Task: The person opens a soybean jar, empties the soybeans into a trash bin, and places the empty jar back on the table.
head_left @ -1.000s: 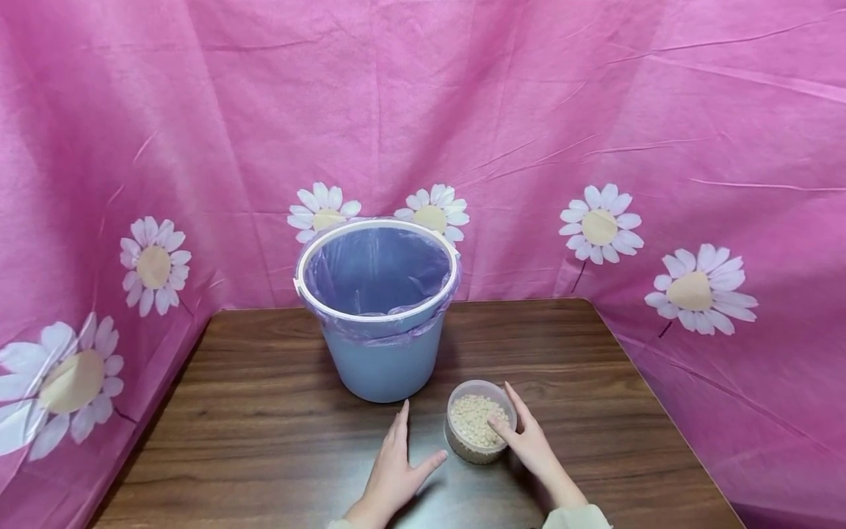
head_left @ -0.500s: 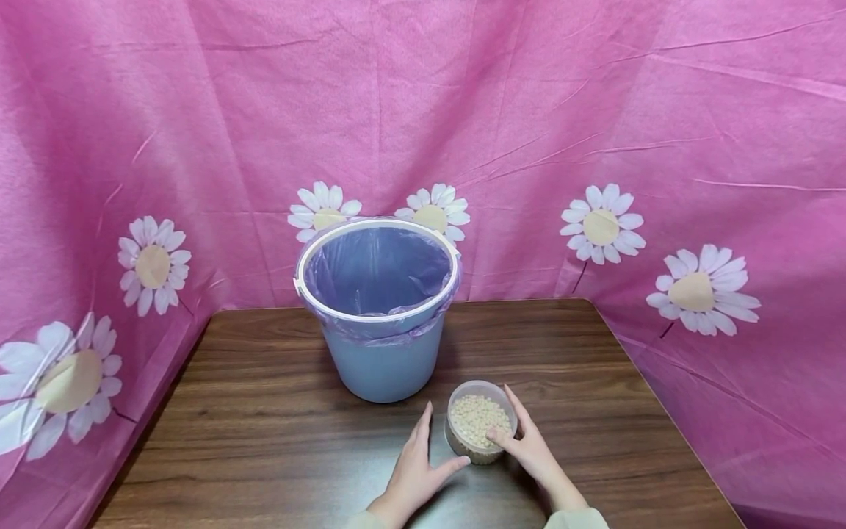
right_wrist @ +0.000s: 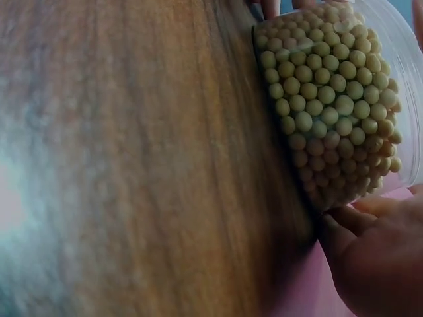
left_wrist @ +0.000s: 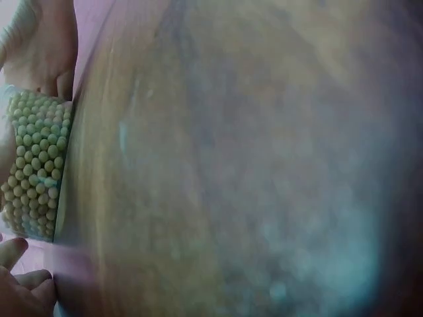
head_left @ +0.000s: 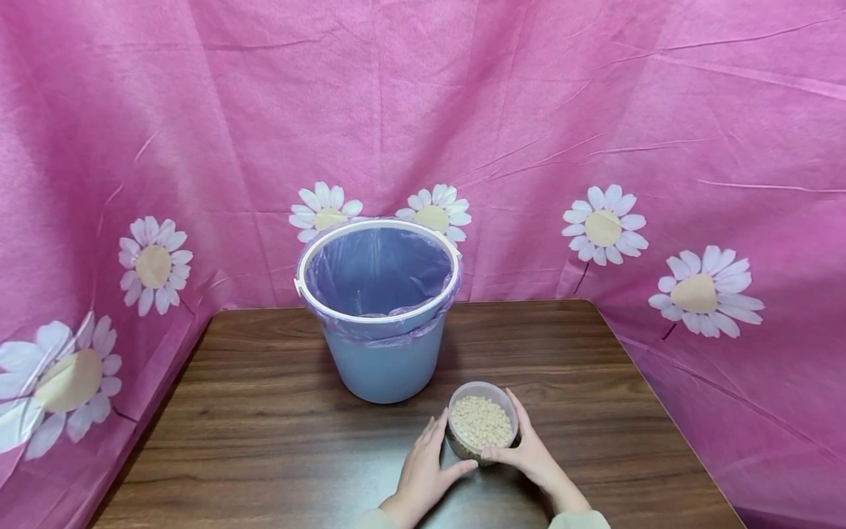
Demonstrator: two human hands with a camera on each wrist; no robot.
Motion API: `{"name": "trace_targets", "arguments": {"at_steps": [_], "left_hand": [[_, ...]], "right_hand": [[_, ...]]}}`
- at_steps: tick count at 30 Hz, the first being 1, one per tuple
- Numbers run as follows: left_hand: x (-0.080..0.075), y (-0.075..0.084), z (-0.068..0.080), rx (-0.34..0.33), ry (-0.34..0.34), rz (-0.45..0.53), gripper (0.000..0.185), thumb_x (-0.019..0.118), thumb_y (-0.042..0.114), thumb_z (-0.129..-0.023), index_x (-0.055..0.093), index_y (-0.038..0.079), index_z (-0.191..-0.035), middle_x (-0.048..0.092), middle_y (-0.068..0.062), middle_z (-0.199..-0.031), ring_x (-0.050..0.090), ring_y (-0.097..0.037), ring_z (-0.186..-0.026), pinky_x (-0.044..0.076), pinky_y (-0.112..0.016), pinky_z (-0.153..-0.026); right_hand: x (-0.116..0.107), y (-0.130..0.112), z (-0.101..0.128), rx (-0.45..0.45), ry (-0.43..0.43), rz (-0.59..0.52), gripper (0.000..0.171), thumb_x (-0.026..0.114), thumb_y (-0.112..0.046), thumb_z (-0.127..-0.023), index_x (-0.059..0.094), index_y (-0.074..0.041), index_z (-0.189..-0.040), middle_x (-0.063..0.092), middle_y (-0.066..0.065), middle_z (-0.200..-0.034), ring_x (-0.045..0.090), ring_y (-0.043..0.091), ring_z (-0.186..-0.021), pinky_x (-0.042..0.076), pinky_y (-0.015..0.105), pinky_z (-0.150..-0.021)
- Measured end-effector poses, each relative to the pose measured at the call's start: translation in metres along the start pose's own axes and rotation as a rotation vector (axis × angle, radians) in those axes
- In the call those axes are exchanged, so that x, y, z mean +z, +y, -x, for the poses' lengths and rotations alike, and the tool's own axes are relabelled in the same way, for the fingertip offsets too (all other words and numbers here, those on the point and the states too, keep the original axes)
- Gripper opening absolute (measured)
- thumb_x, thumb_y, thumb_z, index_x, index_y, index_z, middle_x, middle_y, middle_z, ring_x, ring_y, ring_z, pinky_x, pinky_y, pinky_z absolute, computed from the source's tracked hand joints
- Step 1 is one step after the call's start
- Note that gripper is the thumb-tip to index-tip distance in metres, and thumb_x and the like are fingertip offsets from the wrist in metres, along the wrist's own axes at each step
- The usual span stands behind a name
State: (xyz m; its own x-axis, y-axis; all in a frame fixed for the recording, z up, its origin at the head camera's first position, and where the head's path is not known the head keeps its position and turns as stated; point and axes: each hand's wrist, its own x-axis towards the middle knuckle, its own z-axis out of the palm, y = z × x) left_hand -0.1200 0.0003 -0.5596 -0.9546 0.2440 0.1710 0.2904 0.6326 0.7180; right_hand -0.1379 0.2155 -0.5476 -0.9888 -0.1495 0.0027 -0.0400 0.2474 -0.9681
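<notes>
A clear plastic tub (head_left: 482, 422) of small pale beans (head_left: 482, 424) is stood on the wooden bench (head_left: 264, 411), near its front edge. It is cupped from both sides: the left hand (head_left: 426, 474) is curled against its left wall, and the right hand (head_left: 532, 455) is wrapped round its right wall and front. Filled nearly to the brim and lidless, the tub is judged fairly heavy, thin-walled and easily spilled, so it is best held low on the sides and kept level. Just behind it, a blue bucket (head_left: 380, 353) lined with a thin bag (head_left: 377, 275) is stood before a pink flowered cloth (head_left: 595, 147).
</notes>
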Motion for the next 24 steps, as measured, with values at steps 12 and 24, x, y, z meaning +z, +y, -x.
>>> {"name": "trace_targets", "arguments": {"at_steps": [12, 24], "left_hand": [[0.000, 0.003, 0.000, -0.023, 0.033, 0.063, 0.091, 0.074, 0.052, -0.081, 0.039, 0.004, -0.151, 0.052, -0.022, -0.144, 0.052, -0.041, -0.131, 0.046, -0.057, -0.101], [-0.001, 0.002, -0.001, -0.057, 0.068, 0.148, 0.094, 0.077, 0.051, -0.079, 0.038, 0.005, -0.151, 0.053, -0.019, -0.145, 0.054, -0.037, -0.130, 0.045, -0.053, -0.105]], "right_hand": [[0.007, 0.000, 0.001, 0.047, 0.096, 0.072, 0.112, 0.093, -0.007, -0.060, 0.027, -0.009, -0.150, 0.043, 0.018, -0.148, 0.039, 0.028, -0.134, 0.028, 0.018, -0.104], [0.016, -0.005, -0.001, 0.036, 0.129, 0.046, 0.106, 0.093, -0.008, -0.062, 0.030, -0.008, -0.148, 0.045, 0.018, -0.145, 0.042, 0.029, -0.131, 0.033, 0.021, -0.103]]}}
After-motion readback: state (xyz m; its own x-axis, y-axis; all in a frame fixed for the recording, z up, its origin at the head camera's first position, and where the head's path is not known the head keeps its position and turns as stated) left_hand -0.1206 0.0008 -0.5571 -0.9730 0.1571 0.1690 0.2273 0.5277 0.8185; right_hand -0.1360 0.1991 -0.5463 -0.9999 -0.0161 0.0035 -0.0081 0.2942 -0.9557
